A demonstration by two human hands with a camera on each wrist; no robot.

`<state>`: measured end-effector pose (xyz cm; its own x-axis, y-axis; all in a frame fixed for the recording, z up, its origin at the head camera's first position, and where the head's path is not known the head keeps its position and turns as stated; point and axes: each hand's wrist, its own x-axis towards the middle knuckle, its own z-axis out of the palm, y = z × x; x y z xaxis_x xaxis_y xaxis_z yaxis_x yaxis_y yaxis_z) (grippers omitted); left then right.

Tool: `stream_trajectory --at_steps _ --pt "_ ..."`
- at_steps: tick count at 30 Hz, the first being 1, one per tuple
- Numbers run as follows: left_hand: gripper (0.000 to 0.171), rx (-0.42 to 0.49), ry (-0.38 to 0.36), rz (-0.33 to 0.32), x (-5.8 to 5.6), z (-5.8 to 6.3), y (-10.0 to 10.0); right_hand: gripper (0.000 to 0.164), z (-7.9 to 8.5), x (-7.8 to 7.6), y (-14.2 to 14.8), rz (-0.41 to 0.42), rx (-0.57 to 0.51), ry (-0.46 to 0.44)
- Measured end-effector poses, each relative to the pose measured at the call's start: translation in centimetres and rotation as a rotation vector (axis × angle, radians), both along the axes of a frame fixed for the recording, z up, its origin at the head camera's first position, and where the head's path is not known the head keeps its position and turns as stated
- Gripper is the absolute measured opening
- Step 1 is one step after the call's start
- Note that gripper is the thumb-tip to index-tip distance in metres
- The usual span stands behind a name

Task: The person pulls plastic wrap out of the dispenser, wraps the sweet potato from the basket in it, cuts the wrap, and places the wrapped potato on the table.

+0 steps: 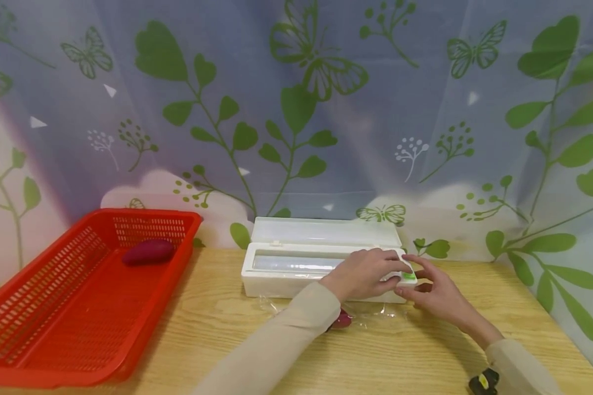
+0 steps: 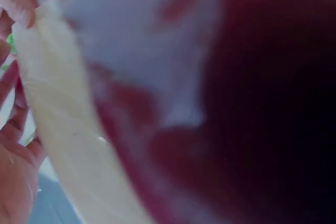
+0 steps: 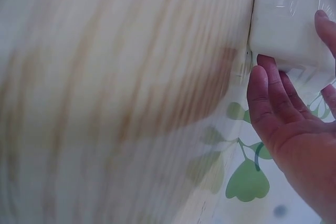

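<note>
A white cling film dispenser box (image 1: 277,283) stands on the table with its lid (image 1: 326,231) raised at the back and a roll of film (image 1: 291,263) inside. My left hand (image 1: 363,274) reaches across the box and pinches the green slide cutter (image 1: 409,276) at its right end. My right hand (image 1: 437,293) grips that same end, thumb in front; in the right wrist view its fingers (image 3: 278,98) curl around the box's end. Clear film (image 1: 375,314) hangs over the front edge. Beneath it lies a reddish-purple vegetable (image 1: 343,319), partly hidden by my left forearm.
At the left stands a red plastic basket (image 1: 148,329) with another purple vegetable (image 1: 149,252), like a sweet potato, inside. A leaf-patterned curtain (image 1: 326,137) hangs close behind the box. The wooden table (image 1: 217,329) runs beneath everything. A black device (image 1: 484,381) sits on my right wrist.
</note>
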<state>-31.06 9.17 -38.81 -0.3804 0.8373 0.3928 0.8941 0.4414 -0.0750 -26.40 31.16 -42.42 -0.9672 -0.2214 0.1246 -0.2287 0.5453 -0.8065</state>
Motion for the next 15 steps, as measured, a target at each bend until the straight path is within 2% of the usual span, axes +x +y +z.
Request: stream_trajectory --at_steps 6,15 --pt "0.027 -0.029 0.108 -0.018 -0.2 -0.7 -0.1 0.077 0.0 0.1 -0.1 0.011 -0.012 -0.001" --pt "0.022 0.039 0.118 -0.050 -0.3 -1.2 0.0 0.077 0.0 0.2 0.0 0.029 -0.040 0.004"
